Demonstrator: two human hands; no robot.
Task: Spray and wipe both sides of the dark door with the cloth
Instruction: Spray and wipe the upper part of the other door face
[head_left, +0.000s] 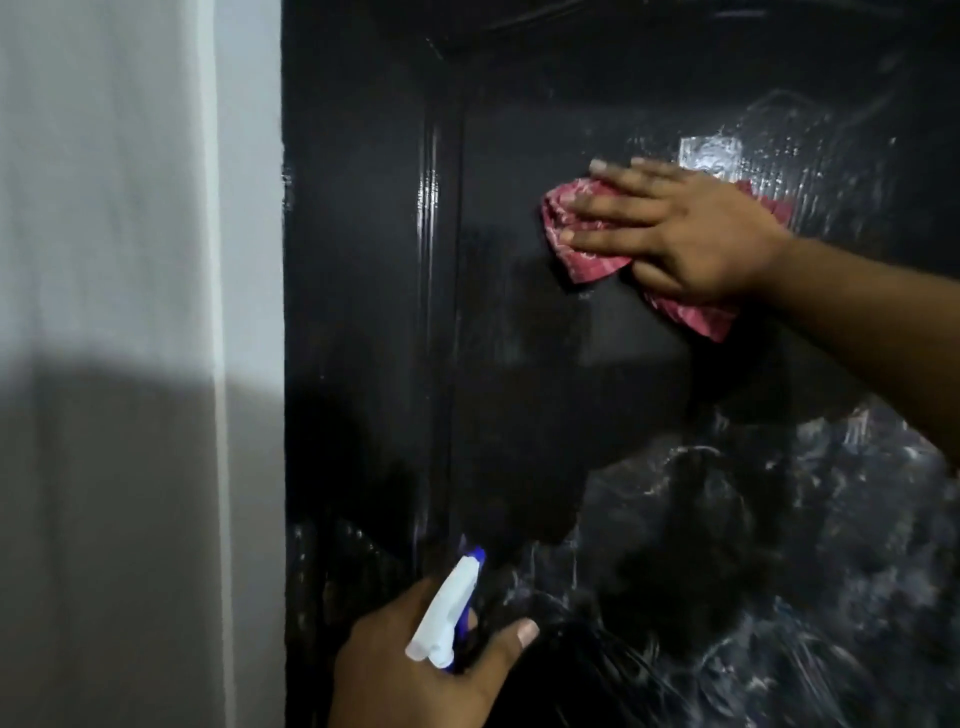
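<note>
The glossy dark door (519, 364) fills the middle and right of the view, with a raised moulding running down near its left edge. My right hand (685, 228) lies flat with straight fingers on a red patterned cloth (582, 260), pressing it against the upper door panel. Low in the view, my left hand (415, 665) grips a spray bottle (447, 608) with a white head and blue nozzle, pointed up toward the door. Wet streaks and droplets shine on the lower right panel and around the cloth.
A pale grey wall (130, 364) stands to the left of the door, meeting it at a vertical edge. A shadow covers the wall's lower half. A bright reflection (709, 153) shows on the door just above my right hand.
</note>
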